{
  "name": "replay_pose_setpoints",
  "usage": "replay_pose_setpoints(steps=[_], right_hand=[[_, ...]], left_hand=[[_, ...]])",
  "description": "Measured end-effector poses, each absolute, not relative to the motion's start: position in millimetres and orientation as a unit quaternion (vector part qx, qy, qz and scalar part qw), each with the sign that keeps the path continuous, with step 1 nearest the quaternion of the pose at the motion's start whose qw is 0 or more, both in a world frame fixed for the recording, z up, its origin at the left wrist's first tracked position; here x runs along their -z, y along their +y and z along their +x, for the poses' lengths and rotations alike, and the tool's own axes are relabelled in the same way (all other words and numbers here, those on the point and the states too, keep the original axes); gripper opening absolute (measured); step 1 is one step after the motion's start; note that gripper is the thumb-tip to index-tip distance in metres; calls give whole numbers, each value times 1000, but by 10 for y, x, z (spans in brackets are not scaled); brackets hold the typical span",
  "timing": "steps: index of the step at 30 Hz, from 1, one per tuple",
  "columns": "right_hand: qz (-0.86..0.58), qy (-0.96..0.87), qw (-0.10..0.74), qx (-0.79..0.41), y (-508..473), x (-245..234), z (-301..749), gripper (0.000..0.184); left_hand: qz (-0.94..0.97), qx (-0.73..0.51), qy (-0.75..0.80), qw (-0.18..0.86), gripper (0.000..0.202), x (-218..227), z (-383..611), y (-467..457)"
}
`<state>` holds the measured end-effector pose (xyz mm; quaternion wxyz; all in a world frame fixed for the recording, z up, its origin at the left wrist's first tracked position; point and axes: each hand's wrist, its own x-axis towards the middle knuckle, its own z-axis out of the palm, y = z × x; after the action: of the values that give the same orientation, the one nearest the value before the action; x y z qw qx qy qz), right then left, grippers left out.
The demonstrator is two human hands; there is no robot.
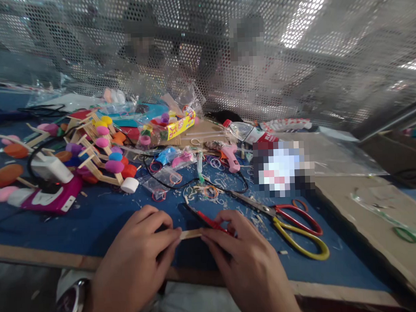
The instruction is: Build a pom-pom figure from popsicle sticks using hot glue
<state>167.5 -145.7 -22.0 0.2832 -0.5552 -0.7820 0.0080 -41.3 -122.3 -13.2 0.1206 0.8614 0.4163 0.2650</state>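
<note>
My left hand [136, 263] and my right hand [246, 264] are together near the front edge of the blue table [104, 223]. Both pinch a thin wooden stick [190, 234] that lies level between their fingertips, the left on its left end and the right on its right end. My right hand also grips a red-handled tool [205, 217] with a dark blade pointing up and left over the stick. A wristwatch [71, 302] shows on my left wrist.
Scissors with one red and one yellow handle [294, 226] lie just right of my hands. A wooden-stick structure with coloured caps [98, 150] and a pink and white device [55, 191] stand at the left. Rubber bands, plastic bags and a pink glue gun [231, 157] litter the middle. A perforated metal screen [293, 57] rises behind; cardboard [367, 209] lies at right.
</note>
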Motion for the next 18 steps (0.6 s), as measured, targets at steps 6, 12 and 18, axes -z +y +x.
replay_pose_setpoints(steps=[6, 12, 18], right_hand=[[-560, -777, 286, -20, -1436, 224, 1652, 26], [-561, -777, 287, -19, -1425, 225, 1632, 26], [-568, -766, 299, -27, -1435, 235, 1626, 25]], left_hand=[[864, -245, 417, 140, 22, 109, -394, -1143], [856, -250, 440, 107, 16, 119, -388, -1148], [815, -297, 495, 54, 17, 181, -392, -1310]])
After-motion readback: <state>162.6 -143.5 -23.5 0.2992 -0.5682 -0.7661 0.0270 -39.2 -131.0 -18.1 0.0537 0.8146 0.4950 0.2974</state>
